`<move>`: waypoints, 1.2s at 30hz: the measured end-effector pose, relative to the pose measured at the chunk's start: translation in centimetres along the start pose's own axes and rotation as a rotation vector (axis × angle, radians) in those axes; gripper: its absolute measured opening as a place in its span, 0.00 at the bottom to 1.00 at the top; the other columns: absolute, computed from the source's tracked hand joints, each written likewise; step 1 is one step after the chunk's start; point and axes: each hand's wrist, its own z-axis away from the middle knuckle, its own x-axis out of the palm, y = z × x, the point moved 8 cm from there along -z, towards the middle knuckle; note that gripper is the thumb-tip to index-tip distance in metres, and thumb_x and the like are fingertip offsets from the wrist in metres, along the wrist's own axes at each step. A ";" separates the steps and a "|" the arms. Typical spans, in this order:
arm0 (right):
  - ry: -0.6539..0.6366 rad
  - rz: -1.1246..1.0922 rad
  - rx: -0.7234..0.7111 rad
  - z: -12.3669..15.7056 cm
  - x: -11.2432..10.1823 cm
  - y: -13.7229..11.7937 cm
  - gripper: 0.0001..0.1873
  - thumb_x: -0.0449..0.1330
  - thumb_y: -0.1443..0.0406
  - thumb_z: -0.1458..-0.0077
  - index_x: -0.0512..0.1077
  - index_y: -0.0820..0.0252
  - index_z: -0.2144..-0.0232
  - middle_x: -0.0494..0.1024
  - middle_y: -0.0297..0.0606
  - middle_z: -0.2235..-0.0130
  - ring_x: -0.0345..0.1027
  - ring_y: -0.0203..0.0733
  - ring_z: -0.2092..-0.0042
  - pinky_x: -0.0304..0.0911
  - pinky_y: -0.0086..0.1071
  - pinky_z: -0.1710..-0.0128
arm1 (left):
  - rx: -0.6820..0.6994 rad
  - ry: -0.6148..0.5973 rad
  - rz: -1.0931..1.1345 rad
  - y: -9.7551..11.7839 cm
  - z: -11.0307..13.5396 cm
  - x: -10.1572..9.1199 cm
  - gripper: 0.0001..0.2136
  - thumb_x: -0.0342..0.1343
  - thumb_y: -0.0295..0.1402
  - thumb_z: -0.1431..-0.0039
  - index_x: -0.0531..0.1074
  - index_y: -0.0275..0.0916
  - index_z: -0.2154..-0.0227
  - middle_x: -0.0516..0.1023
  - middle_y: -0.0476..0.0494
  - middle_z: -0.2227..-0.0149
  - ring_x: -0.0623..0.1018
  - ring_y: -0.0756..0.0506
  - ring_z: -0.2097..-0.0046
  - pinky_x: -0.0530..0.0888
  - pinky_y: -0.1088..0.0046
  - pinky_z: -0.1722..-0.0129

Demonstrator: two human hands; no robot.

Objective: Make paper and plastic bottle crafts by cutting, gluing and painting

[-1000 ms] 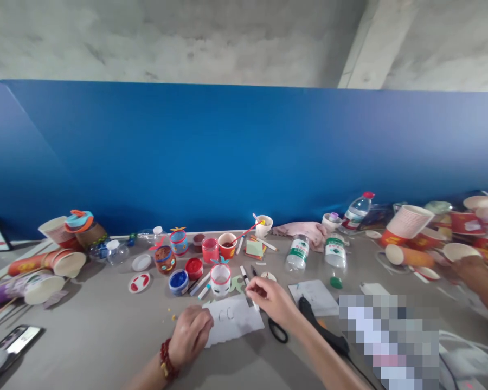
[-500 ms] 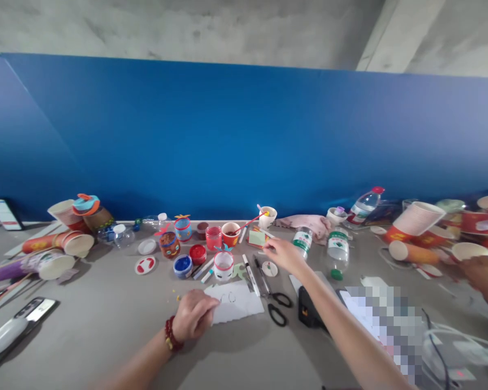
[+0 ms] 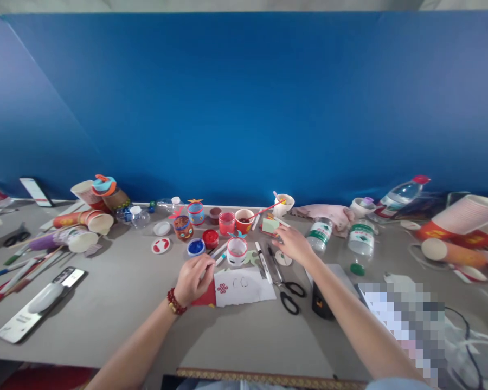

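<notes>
Holds the left hand (image 3: pixel 194 278) nearer the body, back upward, with fingers (image 3: pixel 205 268) curled and turned in toward the right side. Holds the right hand (image 3: pixel 291 244) farther forward, well apart from the left, back upward, with fingers bent and pointing inward across the body. Slants the left forearm (image 3: pixel 136 344) and the right forearm (image 3: pixel 345 306), both bare, in from either side behind the hands. Shows too little of the fingertips to tell any grip.

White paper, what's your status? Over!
Left hand at left end of white paper. Right hand near green notes. Paper bears curved marks. Scissors close by its right edge.
</notes>
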 end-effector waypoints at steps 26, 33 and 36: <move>-0.228 -0.300 -0.276 12.5 2.8 -12.0 0.12 0.62 0.70 0.47 0.74 0.56 0.59 0.76 0.42 0.51 0.69 0.51 0.51 0.66 0.43 0.51 | -0.321 -0.480 0.040 -3.8 7.9 0.0 0.12 0.49 0.24 0.40 0.71 0.42 0.57 0.78 0.42 0.58 0.76 0.42 0.57 0.72 0.64 0.55; -0.162 -0.541 -0.199 12.4 1.9 -11.9 0.09 0.60 0.62 0.41 0.74 0.56 0.58 0.78 0.42 0.55 0.71 0.50 0.52 0.66 0.42 0.51 | -0.333 -0.424 0.214 -1.2 6.8 -1.2 0.09 0.48 0.28 0.38 0.69 0.42 0.57 0.77 0.44 0.59 0.76 0.45 0.58 0.73 0.69 0.56; -0.224 -0.854 -0.093 12.4 2.5 -12.2 0.14 0.61 0.57 0.42 0.72 0.57 0.56 0.79 0.42 0.58 0.73 0.46 0.56 0.67 0.37 0.55 | -0.295 -0.426 0.320 1.8 5.0 -0.6 0.09 0.48 0.27 0.39 0.68 0.41 0.58 0.76 0.46 0.61 0.75 0.47 0.60 0.72 0.72 0.57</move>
